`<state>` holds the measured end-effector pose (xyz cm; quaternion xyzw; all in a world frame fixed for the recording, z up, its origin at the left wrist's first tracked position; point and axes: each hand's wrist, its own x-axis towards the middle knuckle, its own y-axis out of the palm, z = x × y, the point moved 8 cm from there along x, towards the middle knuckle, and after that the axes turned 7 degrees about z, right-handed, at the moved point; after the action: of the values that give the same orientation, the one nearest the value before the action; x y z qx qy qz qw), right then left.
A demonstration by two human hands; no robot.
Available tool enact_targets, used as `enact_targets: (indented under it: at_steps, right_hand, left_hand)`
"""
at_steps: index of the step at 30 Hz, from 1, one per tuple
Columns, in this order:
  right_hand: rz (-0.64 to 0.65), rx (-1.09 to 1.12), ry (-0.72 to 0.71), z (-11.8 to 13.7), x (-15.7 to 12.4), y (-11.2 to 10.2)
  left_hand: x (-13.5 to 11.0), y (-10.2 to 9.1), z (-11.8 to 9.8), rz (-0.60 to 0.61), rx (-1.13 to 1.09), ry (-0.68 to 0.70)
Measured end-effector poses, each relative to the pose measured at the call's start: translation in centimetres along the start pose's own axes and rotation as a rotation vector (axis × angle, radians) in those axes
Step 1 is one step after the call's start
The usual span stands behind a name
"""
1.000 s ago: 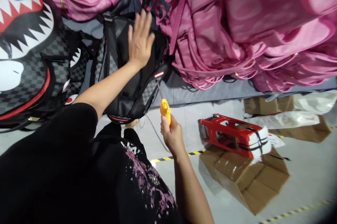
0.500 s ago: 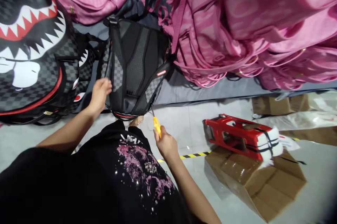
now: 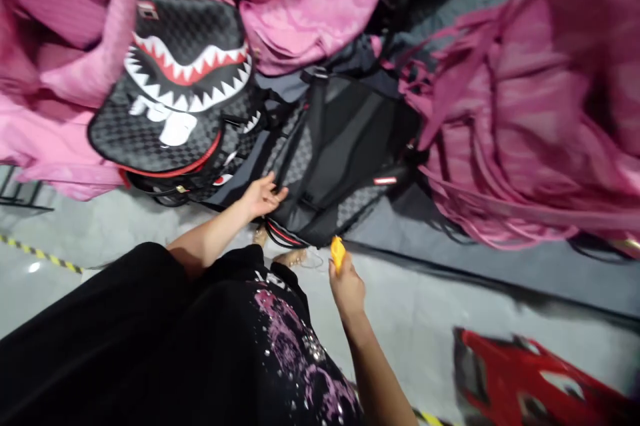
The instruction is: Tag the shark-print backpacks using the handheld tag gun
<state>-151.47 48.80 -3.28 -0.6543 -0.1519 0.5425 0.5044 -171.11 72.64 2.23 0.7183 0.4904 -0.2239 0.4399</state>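
A black backpack (image 3: 345,146) lies in the middle, its strapped side up, with grey checked panels and a red-and-white label (image 3: 385,181) on the strap at its right. It rests on a grey surface (image 3: 480,266), its near end close to that surface's near edge. The left hand (image 3: 263,198) is at the backpack's near left edge, its grip loose, fingers and thumb apart; whether it touches the fabric I cannot tell. The right hand (image 3: 347,283), just off the near right corner, has its grip clamped on a yellow tool (image 3: 338,251) pointing toward the backpack.

Crowding the left side is a checked backpack with a shark mouth (image 3: 173,89), and between the 2 sits part of a smaller black bag (image 3: 245,139). A pink bag (image 3: 310,6) lies at the far side, and more pink bags (image 3: 75,33) are heaped at far left. On the right, a pile of pink backpacks (image 3: 525,99) presses close, its loose straps hanging by the black backpack's right edge. Near right, a red object (image 3: 530,373) shows, blurred, over the pale floor (image 3: 400,306); striped tape (image 3: 45,256) marks the floor at left.
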Motion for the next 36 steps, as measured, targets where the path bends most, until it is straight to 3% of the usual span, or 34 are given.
enact_targets:
  at_steps: [4,10,13,16,22,29,33,36]
  right_hand:
    - [0.006,-0.068,-0.016,0.4,0.8,-0.1]
    - [0.061,-0.082,0.057,1.3,0.1,-1.5]
    - [0.051,-0.004,0.078,1.3,-1.7,-2.1]
    - [0.045,0.092,0.093,1.3,-3.4,-2.1]
    - [0.015,0.244,0.173,0.5,-5.1,-2.3]
    - [-0.022,0.430,0.224,0.9,-6.5,-2.2]
    - [-0.037,0.532,0.237,1.4,-7.1,-2.4]
    - [-0.038,0.570,0.256,1.8,-10.3,-1.7]
  left_hand:
    - [1.1,1.5,1.6,0.251,-0.352,-0.107]
    - [0.6,0.8,2.8,0.332,-0.347,-0.203]
    - [0.3,0.5,2.2,0.388,-0.332,-0.133]
    - [0.4,0.5,1.9,0.413,-0.308,-0.082]
    - [1.0,1.2,2.3,0.424,-0.367,-0.183]
    - [1.4,2.3,1.8,0.566,-0.488,-0.192]
    - [1.5,2.7,2.0,0.535,-0.451,-0.184]
    - [1.5,2.8,2.0,0.482,-0.414,-0.160]
